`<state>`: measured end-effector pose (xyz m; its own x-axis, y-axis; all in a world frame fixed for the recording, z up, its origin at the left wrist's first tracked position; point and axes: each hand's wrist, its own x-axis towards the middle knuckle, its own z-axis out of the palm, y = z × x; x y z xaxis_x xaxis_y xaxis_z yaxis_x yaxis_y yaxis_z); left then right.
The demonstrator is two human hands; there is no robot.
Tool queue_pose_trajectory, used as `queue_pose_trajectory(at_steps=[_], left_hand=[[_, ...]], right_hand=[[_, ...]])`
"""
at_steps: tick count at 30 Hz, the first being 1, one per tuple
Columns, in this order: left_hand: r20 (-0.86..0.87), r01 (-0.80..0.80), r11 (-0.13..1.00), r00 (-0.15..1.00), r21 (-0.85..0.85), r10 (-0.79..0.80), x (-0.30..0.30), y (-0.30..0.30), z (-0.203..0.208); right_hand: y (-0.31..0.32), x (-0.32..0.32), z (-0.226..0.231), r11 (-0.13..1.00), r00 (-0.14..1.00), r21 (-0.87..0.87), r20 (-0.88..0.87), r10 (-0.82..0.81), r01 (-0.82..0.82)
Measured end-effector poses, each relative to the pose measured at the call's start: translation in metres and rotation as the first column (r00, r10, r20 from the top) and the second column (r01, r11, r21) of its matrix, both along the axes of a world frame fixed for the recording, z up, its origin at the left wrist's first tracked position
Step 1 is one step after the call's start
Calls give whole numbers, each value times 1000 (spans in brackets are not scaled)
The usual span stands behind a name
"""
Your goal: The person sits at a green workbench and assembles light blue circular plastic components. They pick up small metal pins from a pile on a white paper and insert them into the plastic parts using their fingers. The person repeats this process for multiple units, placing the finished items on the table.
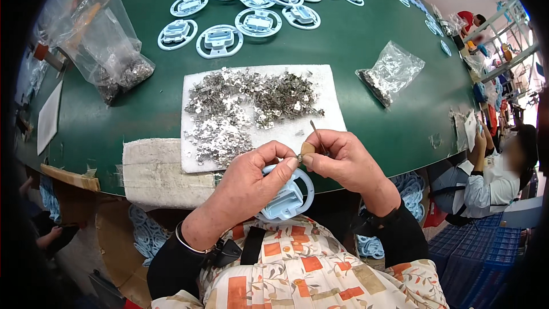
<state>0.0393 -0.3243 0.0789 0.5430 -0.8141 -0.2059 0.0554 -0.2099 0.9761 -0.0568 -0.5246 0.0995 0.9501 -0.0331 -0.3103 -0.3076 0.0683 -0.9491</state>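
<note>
My left hand and my right hand meet above the near table edge, thumbs and forefingers pinched together. Between their fingertips is a tiny metal piece, too small to make out fully. A thin pointed metal tool sticks up out of my right hand. Just beneath my left hand is a light-blue plastic wheel-shaped part, partly covered by the fingers; whether they grip it I cannot tell. Beyond my hands, heaps of small silvery metal clips lie on a white foam sheet.
Several more blue wheel-shaped parts lie at the table's far side. Bags of metal pieces stand at left and lie at right. A worn pale block sits by the near edge. Another person sits at right.
</note>
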Motion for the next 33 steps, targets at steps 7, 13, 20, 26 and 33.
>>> queue_pose_trajectory(at_steps=[7, 13, 20, 26, 33], left_hand=[[-375, -83, 996, 925, -27, 67, -5, 19, -10], [-326, 42, 999, 944, 4, -39, -6, 38, -10], [-363, 21, 999, 931, -45, -36, 1, 53, -9], [-352, 43, 996, 933, -80, -68, 4, 56, -12], [-445, -34, 995, 895, -92, -11, 5, 62, -12]], right_hand=[[-2, 9, -7, 876, 993, -472, 105, -50, 94], [5, 36, -11, 679, 990, -733, 113, 81, 29], [14, 54, -3, 467, 961, -873, 234, 150, 140], [47, 82, -11, 265, 913, -954, 226, 338, 139], [52, 92, -14, 212, 907, -973, 174, 385, 97]])
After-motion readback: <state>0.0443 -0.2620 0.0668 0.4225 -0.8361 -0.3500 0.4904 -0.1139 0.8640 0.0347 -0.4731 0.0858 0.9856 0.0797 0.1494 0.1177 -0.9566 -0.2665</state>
